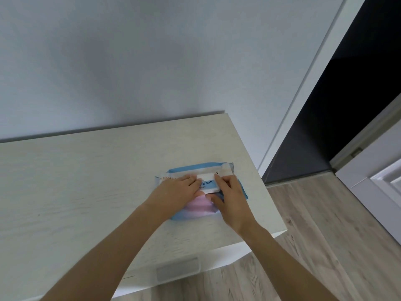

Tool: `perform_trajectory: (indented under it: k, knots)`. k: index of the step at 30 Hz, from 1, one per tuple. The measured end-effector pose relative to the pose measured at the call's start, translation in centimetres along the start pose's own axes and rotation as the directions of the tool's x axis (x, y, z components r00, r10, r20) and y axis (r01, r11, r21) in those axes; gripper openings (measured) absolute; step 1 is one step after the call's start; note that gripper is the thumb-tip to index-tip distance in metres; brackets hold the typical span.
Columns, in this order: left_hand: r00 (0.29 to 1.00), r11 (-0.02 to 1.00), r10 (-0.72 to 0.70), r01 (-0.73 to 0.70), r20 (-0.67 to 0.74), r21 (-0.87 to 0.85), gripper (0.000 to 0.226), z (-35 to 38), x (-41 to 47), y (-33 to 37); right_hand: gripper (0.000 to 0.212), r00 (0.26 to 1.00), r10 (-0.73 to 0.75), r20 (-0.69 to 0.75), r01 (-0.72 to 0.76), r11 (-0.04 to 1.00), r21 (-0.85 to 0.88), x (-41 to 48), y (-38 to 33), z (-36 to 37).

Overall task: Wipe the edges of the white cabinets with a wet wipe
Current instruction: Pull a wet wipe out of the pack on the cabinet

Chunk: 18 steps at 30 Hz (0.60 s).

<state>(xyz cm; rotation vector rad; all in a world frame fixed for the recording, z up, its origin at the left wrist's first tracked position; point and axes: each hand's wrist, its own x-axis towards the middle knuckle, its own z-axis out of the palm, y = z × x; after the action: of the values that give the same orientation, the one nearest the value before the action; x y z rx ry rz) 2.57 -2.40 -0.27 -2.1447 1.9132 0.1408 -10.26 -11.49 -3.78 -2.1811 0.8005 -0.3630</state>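
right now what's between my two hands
In the head view, the white rectangular flap of the blue plastic wet-wipe pack lies between the left hand and right hand.

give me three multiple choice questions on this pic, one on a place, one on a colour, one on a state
1. Where on the cabinet does the pack lie?
A. near its right end
B. near its left end
C. at the back, in the middle

2. What colour is the pack's border?
A. green
B. blue
C. red

3. How is the pack?
A. standing on end
B. held in the air
C. lying flat under both hands

Answers:
1 A: it lies by the right front corner.
2 B: blue shows along its edges.
3 C: it lies flat on the top, the left hand pressing it and the right hand gripping it.
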Motion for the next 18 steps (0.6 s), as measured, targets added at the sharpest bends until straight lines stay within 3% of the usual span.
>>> perform_trajectory:
  k: [2,4,6,9,11,13,15,17,18]
  knots:
    - [0.998,0.997,-0.018,0.013,-0.06,-0.077,0.047,0.0,-0.1,-0.2,0.055,1.0,0.006,-0.006,-0.005,0.999,0.038,0.0,0.1,0.1]
    - [0.979,0.958,-0.12,0.072,-0.162,-0.277,0.037,0.1,0.0,-1.0,0.058,1.0,0.011,0.001,-0.011,0.998,0.066,-0.1,0.2,0.1]
    - [0.951,0.95,-0.198,0.126,-0.239,-0.284,0.03,-0.8,0.6,-2.0,0.057,1.0,0.006,-0.019,-0.005,0.997,0.076,-0.2,0.4,0.3]
    - [0.873,0.865,-0.336,0.137,-0.353,-0.484,0.033,-1.4,2.0,-3.1,0.056,0.998,-0.034,-0.047,0.036,0.999,0.04,-0.5,0.4,0.5]
    - [0.853,0.881,-0.347,0.154,-0.39,-0.447,0.04,-1.5,2.1,-3.5,0.051,0.998,-0.041,-0.055,0.044,0.997,0.06,-0.6,0.2,0.5]
    - [0.893,0.937,-0.281,0.176,-0.352,-0.302,0.055,-0.2,1.8,-3.7,0.05,0.998,-0.039,-0.047,0.04,0.999,0.035,-0.6,0.1,0.3]
    - [0.926,0.972,-0.194,0.138,-0.324,-0.189,0.055,0.9,0.8,-3.2,0.05,0.998,-0.041,-0.042,0.041,0.999,0.0,-0.7,0.1,0.3]
    - [0.945,0.935,-0.235,0.155,-0.227,-0.319,0.056,1.4,-0.3,-2.1,0.049,0.998,-0.051,-0.041,0.05,0.998,-0.033,-0.6,0.1,0.3]
    - [0.951,0.92,-0.263,0.196,-0.161,-0.34,0.081,1.9,-0.8,-1.6,0.047,0.998,-0.057,-0.041,0.055,0.997,-0.051,-0.7,0.1,0.3]
